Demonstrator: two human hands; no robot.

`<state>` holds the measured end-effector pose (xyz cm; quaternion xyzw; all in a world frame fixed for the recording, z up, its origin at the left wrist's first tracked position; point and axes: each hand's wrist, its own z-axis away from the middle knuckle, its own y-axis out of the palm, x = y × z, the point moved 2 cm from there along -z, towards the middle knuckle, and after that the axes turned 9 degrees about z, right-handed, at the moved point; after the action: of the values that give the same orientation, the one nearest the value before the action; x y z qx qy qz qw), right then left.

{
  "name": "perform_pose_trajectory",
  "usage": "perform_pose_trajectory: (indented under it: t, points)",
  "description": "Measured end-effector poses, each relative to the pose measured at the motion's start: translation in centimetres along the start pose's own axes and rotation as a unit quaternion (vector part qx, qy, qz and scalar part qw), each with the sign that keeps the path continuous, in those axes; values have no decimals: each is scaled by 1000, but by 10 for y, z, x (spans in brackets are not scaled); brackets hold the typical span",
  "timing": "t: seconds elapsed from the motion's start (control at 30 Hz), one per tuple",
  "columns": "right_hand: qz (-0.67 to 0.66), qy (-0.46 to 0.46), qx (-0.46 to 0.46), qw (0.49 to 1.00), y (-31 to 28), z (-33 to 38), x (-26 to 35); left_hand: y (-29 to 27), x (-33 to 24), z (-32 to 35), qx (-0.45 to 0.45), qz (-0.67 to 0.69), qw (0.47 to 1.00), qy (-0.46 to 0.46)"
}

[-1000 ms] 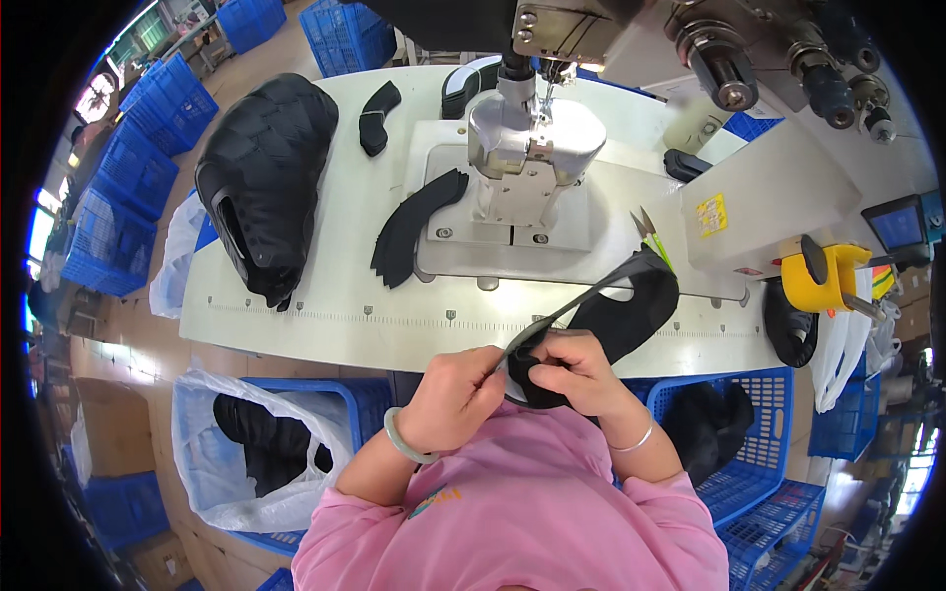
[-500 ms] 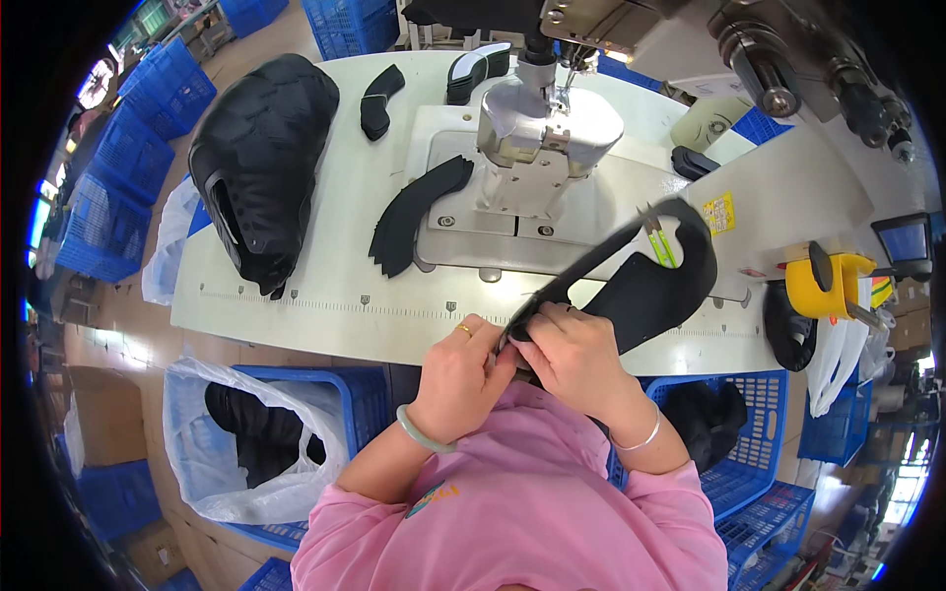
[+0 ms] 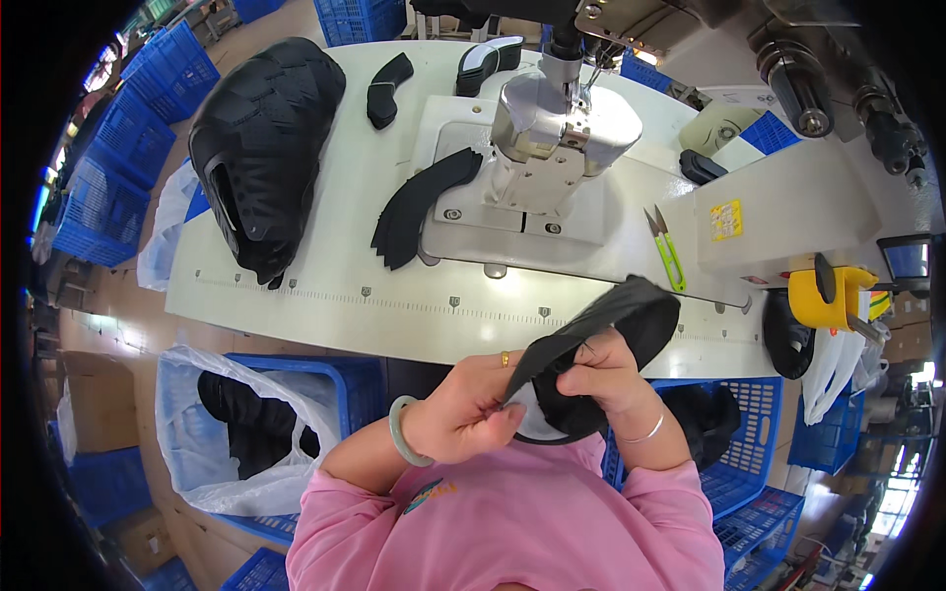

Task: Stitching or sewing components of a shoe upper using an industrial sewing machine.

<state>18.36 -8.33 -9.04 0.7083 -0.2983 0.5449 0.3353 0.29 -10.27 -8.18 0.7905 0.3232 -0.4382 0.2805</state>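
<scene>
A black shoe upper (image 3: 645,317) is held up in front of my chest, over the near table edge, its light grey lining showing at the lower part. My left hand (image 3: 461,412) pinches its left edge between thumb and fingers. My right hand (image 3: 603,376) grips it further right, the fingers partly hidden in its folds. Beyond the right hand, green-handled thread snips (image 3: 668,254) lie on the table, blades spread. The post-bed sewing machine (image 3: 562,163) stands past the upper, with a fanned stack of black curved pieces (image 3: 422,209) left of its base.
A large pile of black uppers (image 3: 266,148) sits on the table's left. Small bundles of curved pieces (image 3: 389,91) lie at the back. Below the table are a bag-lined blue basket (image 3: 360,394) at left and another blue basket (image 3: 754,433) at right. A yellow holder (image 3: 828,295) hangs at right.
The upper has been turned and folded, brought nearer my chest, and now shows its grey lining. My hands have moved apart. The snips are uncovered.
</scene>
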Motion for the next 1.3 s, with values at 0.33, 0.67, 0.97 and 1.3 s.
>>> perform_pose_trajectory:
  t: [0.33, 0.67, 0.97, 1.3]
  points:
    - [403, -162, -94, 896, 0, -7, 35, 5, 1, -6, -37, 18, 999, 4]
    - [339, -86, -53, 935, -7, -16, 26, 6, 0, -3, -64, 59, 995, -39]
    - [329, -56, -78, 939, -3, -16, 23, 1, -9, -7, -87, -56, 993, -54]
    - [569, -133, -188, 789, 19, -18, 29, -1, 18, 4, -213, 50, 947, -235]
